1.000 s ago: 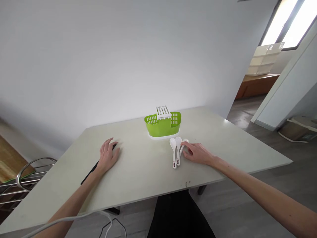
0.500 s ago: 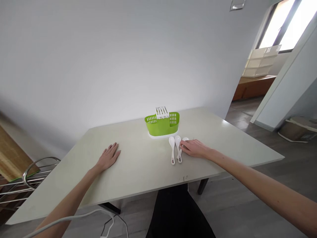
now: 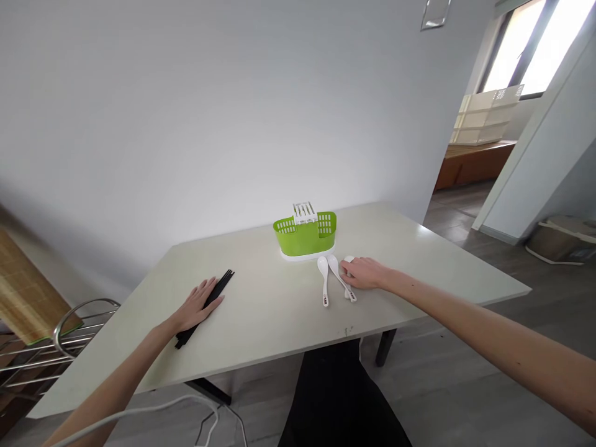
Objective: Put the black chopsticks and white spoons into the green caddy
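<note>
Clock read from the green basket [image 3: 305,242] on the desk [image 3: 274,310]. Black chopsticks [image 3: 224,282] lie bundled at 8 o'clock; the left hand [image 3: 192,308] rests flat over them, grip spread, thumb apart from the fingers. Three white spoons [image 3: 323,267] lie at 5 o'clock, bowls nearest the basket. The right hand [image 3: 365,274], at 4 o'clock, has fingers bent at the rightmost spoon [image 3: 349,258]; whether that grip is clamped, cannot tell.

Looks like a home: plain table [image 3: 274,316] before me, white spoons [image 3: 323,267], black chopsticks [image 3: 225,280], green cutlery basket [image 3: 302,242]; metal rack [image 3: 56,336] to my left, bright window [image 3: 510,59] far right.
</note>
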Demonstrator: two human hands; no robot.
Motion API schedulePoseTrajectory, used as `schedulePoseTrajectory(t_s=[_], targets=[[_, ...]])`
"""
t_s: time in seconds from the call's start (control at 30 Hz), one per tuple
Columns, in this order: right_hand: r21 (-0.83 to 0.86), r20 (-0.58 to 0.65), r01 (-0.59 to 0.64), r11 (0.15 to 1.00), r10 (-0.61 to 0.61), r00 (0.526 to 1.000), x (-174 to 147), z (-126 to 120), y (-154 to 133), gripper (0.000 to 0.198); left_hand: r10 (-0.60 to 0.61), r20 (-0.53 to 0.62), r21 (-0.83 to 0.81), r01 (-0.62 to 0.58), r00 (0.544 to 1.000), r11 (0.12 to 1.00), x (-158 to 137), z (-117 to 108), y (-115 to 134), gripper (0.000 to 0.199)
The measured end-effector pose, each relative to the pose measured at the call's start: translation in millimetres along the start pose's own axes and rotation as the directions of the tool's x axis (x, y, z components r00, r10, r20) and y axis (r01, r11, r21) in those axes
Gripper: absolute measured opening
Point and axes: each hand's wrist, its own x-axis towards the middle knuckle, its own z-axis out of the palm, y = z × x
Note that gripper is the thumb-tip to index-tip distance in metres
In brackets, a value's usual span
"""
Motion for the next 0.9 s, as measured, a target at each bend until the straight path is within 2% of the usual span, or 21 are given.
schedulePoseTrajectory(t_s=[0.13, 0.33, 0.47, 0.6, 0.73, 0.9], targets=[[0.009, 0.03, -0.06, 0.998, 0.06, 0.998, 3.8, -1.8, -0.5, 0.025, -0.041, -0.021, -0.003, 0.041, 0.999, 0.999, -2.5, 9.8, 5.5, 0.088], [-0.007, 0.075, -0.123, 0.992, 0.123, 0.99, 8.2, -7.2, -9.8, 0.024, -0.071, -0.085, 0.003, 0.072, 0.994, 0.997, 6.0, 20.8, 34.8, 0.083], [-0.033, 0.108, -0.167, 0.985, 0.169, 0.98, 9.9, -11.5, -16.7, 0.031, -0.074, -0.13, 0.006, 0.075, 0.989, 0.997, 16.9, 31.3, 57.9, 0.083], [-0.048, 0.131, -0.212, 0.976, 0.217, 0.967, 12.1, -15.4, -21.3, 0.035, -0.119, -0.152, 0.008, 0.122, 0.981, 0.992, 30.3, 41.0, 91.8, 0.08], [-0.058, 0.159, -0.262, 0.963, 0.268, 0.95, 17.0, -18.0, -24.8, 0.038, -0.146, -0.151, -0.001, 0.147, 0.978, 0.989, 39.6, 51.7, 135.9, 0.078], [-0.085, 0.181, -0.289, 0.954, 0.299, 0.937, 23.2, -20.2, -25.2, 0.038, -0.1, -0.225, -0.049, 0.091, 0.969, 0.995, 46.5, 74.2, 188.0, 0.077]])
